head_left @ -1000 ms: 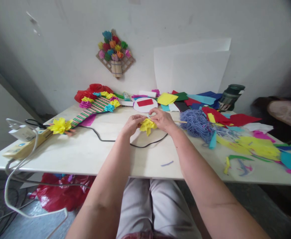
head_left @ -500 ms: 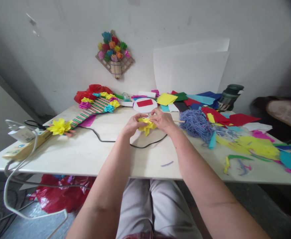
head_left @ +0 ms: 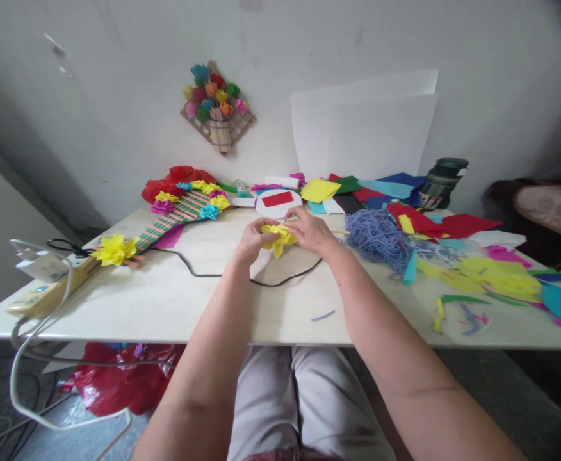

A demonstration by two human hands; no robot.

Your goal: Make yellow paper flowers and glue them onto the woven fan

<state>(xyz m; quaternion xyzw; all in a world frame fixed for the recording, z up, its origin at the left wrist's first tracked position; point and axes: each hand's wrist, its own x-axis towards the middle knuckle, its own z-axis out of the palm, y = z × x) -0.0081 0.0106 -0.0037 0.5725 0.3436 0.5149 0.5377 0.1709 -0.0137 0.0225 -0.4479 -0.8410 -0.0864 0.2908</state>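
Observation:
Between my two hands, above the middle of the table, is a yellow paper flower with a thin wooden stick pointing right from behind my fingers. My left hand is closed on the flower's left side. At its right, my right hand pinches the flower near the stick, its fingertips partly hidden. Just beyond them lies a white oval card with a red rectangle on it. A black cord runs over the table below the flower.
To the left lies a woven piece trimmed with paper flowers, by a power strip. Tangled blue yarn, coloured paper and a dark jar are on the right. A short purple strip lies near the front edge.
The yellow flower has turned slightly and shifted a little left in my hands. Less of the stick shows past my right hand. The whole view has moved slightly.

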